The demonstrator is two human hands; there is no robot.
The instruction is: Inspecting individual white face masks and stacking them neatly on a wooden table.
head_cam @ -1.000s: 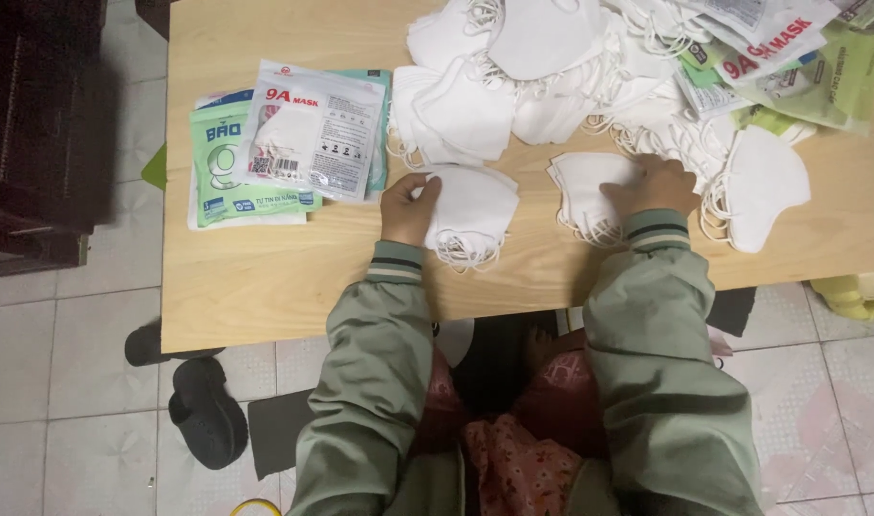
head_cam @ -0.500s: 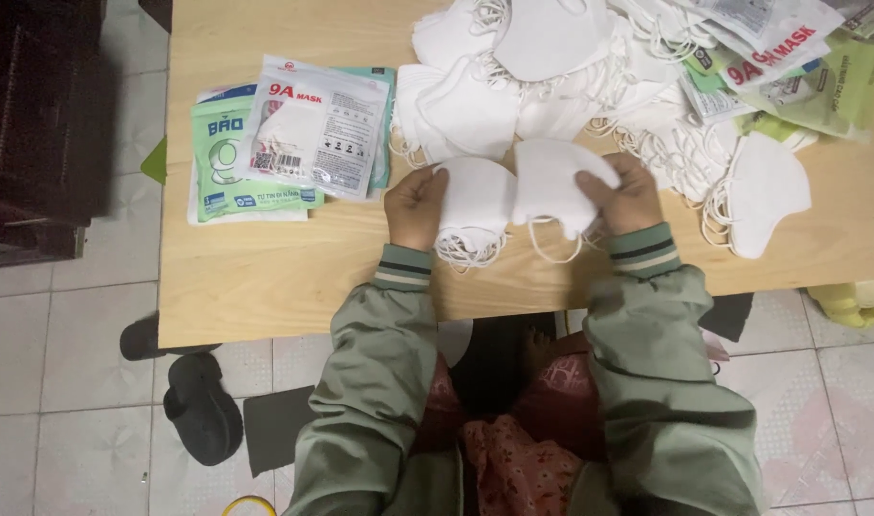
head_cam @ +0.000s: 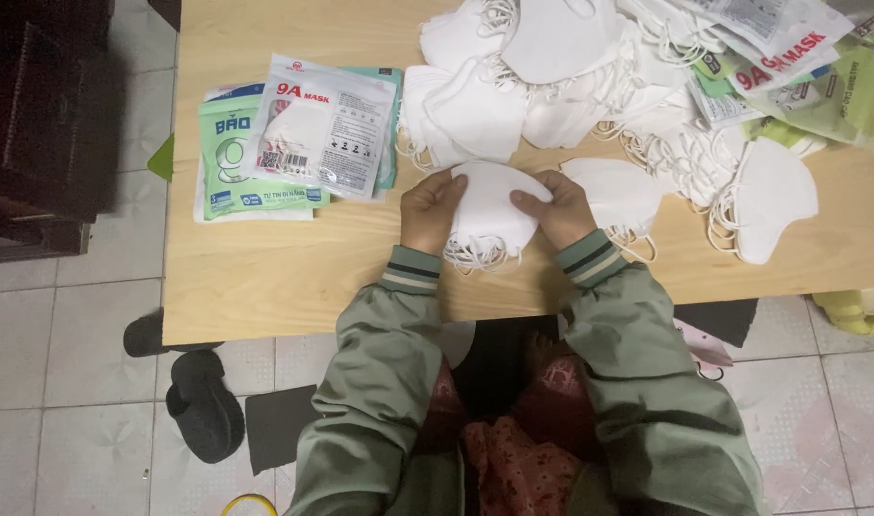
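Left hand: the left hand [head_cam: 431, 207] rests on the wooden table [head_cam: 265, 277], forearm in a green sleeve running up from the lap, fingers curled and pinching the left edge of the stack of white masks [head_cam: 489, 212].
Right hand: the right hand [head_cam: 559, 208] mirrors it from the other side, thumb laid on top of the stack, fingers closed around its right edge.
Stack of masks: it lies flat on the table between the two hands, near the table's front edge; its long axis runs roughly left to right, the rounded side pointing away from the person and the ear loops hanging out toward them (how many masks are in it I cannot tell).
Neighbour: one single white mask [head_cam: 616, 193] lies just beside the right hand, touching or nearly touching it.
Further back: a heap of loose white masks [head_cam: 542, 76] covers the far middle of the table.
Left side: printed mask packets [head_cam: 293, 134] overlap one another, well apart from the hands.
Floor: a dark slipper [head_cam: 205, 413] sits on the tiles beneath the table's left corner.
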